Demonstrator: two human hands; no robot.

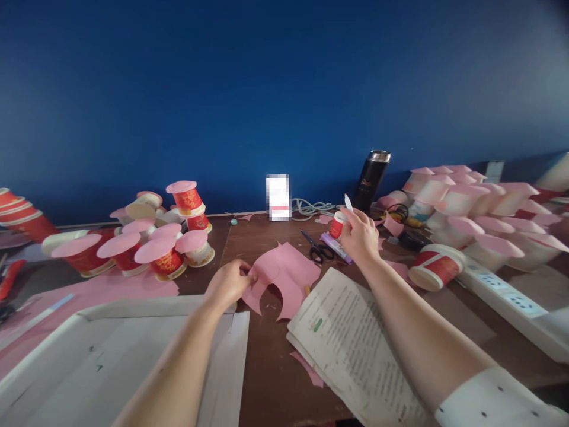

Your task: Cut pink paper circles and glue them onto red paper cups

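My left hand (229,283) pinches the left edge of a pink paper sheet (288,270) with curved cut-outs, which lies on the table. My right hand (361,236) is closed around a slim white pen-like stick (348,203), its dark tip pointing up; its exact kind is too small to tell. Just left of that hand stands a small red paper cup (336,225). A purple tube (336,248) and black-handled scissors (319,249) lie between the pink sheet and my right hand. Printed papers (351,338) lie under my right forearm.
Red paper cups with pink discs (162,255) crowd the left side. White cups with pink tops (466,201) are grouped at right, near a power strip (507,296) and a tipped red cup (438,267). A black flask (373,181) leans by the blue wall; a white tray (111,308) lies front left.
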